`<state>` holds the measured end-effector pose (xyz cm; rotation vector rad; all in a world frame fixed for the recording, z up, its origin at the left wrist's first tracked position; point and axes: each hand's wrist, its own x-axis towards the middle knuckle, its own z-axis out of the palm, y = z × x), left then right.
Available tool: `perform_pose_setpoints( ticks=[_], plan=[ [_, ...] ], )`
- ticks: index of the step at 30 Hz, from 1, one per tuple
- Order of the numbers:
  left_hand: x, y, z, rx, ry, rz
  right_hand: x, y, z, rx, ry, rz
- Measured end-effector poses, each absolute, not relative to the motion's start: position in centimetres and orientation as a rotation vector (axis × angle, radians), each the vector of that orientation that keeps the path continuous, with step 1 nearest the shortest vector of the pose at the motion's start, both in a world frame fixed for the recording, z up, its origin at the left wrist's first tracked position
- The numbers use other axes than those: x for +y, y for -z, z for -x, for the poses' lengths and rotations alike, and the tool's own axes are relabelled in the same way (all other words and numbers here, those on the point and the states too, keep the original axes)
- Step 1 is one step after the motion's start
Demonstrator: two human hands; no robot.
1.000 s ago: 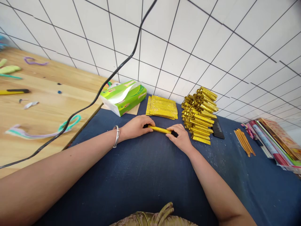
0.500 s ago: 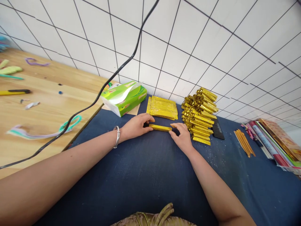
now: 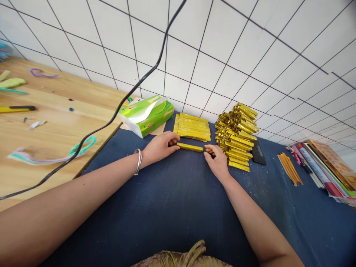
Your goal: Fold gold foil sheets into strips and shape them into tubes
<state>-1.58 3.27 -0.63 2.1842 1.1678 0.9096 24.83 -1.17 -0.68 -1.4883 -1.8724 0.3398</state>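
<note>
A folded gold paper strip [image 3: 190, 147] lies lengthwise in front of me on the dark blue cloth. At its left end is my left hand [image 3: 160, 149], thumb and fingers closed about the tip. My right hand [image 3: 217, 161] is just beyond the other end, slightly apart from it, with thumb and fingertips parted and nothing between them. Behind the strip sits a stack of flat gold paper sheets [image 3: 193, 127]. To the right rises a heap of folded gold paper strips [image 3: 236, 139], close beside my right hand.
A green tissue box [image 3: 157, 115] stands at the back left. Behind the heap lies a dark phone-like slab [image 3: 258, 152]. Brown strips [image 3: 290, 168] and books [image 3: 319, 168] are at the right. A black cable [image 3: 150, 72] crosses the view above a wooden table [image 3: 61, 122].
My right hand has moved slightly right, off the strip's end. The strip has shifted slightly away from me, and my left hand has stayed near its left end.
</note>
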Motion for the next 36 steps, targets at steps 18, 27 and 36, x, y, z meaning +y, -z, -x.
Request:
perform_pose_setpoints(
  ticks=[18, 27, 36],
  plan=[
    [3.0, -0.2, 1.5, 1.105, -0.912, -2.208, -1.5, -0.3, -24.5, -1.904, -0.35, 1.385],
    [2.8, -0.3, 1.6, 1.123, -0.931, -2.171, -1.8, -0.6, -24.3, -1.895, -0.34, 1.362],
    [2.8, -0.3, 1.4, 1.101, -0.872, -2.231, -1.5, -0.4, -24.4, -1.959, -0.302, 1.34]
  ],
)
